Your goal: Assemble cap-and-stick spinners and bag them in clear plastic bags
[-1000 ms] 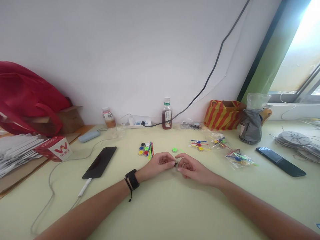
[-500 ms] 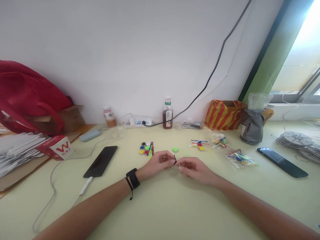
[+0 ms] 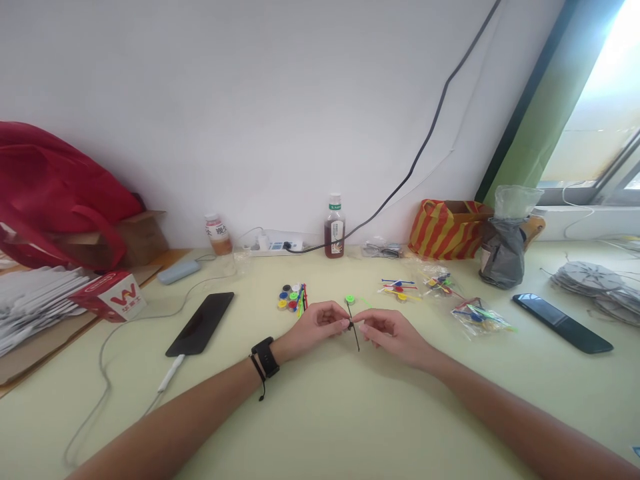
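My left hand (image 3: 323, 321) pinches a small black spinner (image 3: 358, 343) between thumb and forefinger; its thin black pointer sticks out above and below the fingertips. To the right, my right hand (image 3: 390, 333) has its thumb and forefinger apart, with the forefinger tip at or very near the spinner's middle. Just beyond the hands lies a green round disc (image 3: 350, 299), and a thin green pointer (image 3: 364, 303) is beside it. Coloured round discs (image 3: 283, 304) and a bunch of coloured pointers (image 3: 303, 300) rest beyond my left hand.
Assembled spinners (image 3: 399, 287) and bagged ones (image 3: 480, 317) lie to the right, near a dark phone-like device (image 3: 563, 323). On the left are a black phone (image 3: 201, 325) on a cable and a red-white box (image 3: 113, 295). A dark drink bottle (image 3: 335, 227) stands by the wall.
The black pointer has turned and now stands out lengthwise above and below my left fingertips. My right thumb and forefinger have moved slightly away from it.
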The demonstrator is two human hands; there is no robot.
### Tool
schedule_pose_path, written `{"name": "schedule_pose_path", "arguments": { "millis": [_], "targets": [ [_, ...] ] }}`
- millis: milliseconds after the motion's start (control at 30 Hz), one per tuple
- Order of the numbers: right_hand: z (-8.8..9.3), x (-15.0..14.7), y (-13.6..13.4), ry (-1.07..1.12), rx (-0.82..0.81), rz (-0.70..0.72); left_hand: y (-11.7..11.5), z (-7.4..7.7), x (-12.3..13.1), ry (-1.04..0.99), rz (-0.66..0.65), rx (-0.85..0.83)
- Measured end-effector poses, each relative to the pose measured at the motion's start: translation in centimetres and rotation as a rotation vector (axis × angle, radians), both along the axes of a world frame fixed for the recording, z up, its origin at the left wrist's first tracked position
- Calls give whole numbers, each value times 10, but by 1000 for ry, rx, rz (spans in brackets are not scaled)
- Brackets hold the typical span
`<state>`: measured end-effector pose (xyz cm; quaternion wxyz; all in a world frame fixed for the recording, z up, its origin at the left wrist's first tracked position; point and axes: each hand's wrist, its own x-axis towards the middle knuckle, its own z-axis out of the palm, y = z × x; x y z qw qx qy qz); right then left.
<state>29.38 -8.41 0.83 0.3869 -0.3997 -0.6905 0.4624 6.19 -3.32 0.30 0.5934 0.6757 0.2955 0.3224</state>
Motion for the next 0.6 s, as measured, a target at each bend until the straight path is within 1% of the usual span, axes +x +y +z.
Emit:
{"name": "schedule_pose_path", "arguments": {
  "millis": [167, 267, 467, 600],
  "targets": [
    [-4, 2, 3, -70, -2, -68, -1, 2, 0, -1, 5, -15],
    [-5, 2, 5, -106, 16, -49, -1, 1, 0, -4, 6, -15],
    [1, 2, 2, -180, 84, -20, 0, -1, 0, 5, 9, -16],
    [2, 1, 0, -148, 78, -25, 1, -2, 0, 1, 13, -15]
  ]
}}
